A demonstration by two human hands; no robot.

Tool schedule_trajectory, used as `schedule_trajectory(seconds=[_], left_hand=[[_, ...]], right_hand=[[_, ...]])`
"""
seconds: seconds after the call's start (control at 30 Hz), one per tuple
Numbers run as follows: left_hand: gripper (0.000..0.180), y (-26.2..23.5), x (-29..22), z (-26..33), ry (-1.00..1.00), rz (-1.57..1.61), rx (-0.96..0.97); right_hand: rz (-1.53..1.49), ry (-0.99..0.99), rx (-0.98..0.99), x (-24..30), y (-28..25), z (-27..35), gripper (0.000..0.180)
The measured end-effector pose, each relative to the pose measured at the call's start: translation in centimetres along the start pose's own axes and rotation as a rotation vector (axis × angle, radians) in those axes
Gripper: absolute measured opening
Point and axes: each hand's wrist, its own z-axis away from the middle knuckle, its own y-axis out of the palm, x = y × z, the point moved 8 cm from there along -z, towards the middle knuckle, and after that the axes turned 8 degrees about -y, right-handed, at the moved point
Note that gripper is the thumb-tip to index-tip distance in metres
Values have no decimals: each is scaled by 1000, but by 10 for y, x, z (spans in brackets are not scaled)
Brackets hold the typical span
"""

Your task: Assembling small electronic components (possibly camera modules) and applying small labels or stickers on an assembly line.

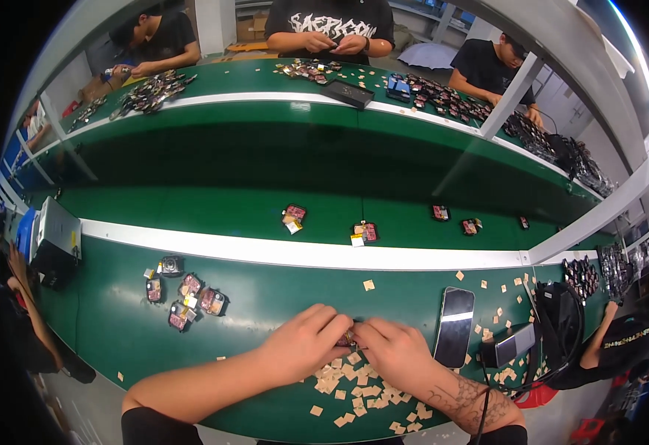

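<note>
Both my hands meet above the green bench top, pinching one small dark electronic module [346, 339] between them. My left hand [311, 337] has its fingers curled round the module's left side. From the right, my right hand [397, 347] grips its other edge; most of the piece is hidden by the fingers. Many small tan square pads [365, 391] lie scattered under and in front of my hands. To the left sits a loose group of similar black-cased modules [190, 285] with reddish boards and yellow-white tabs.
A smartphone [455, 326] lies right of my hands, beside a dark box-shaped device [512, 345] with cables and a black bag [559, 315]. A white rail [302, 253] crosses behind. More modules [365, 231] lie beyond it. A white-and-black box [56, 241] stands far left. Several people work around.
</note>
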Motion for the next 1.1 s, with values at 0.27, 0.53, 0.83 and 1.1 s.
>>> schedule_trajectory(seconds=[0.27, 0.53, 0.83, 1.1], left_hand=[[32, 7, 5, 7, -19, -36, -10], [22, 3, 0, 3, 11, -133, 32], [26, -5, 0, -66, 83, -271, -61], [46, 92, -5, -256, 85, -291, 20]], right_hand=[[-109, 71, -6, -1, -1, 2, 32], [-386, 273, -411, -25, -34, -2, 15], [-290, 57, -235, -30, -16, 1, 11], [-161, -106, 163, -19, 28, 3, 25]])
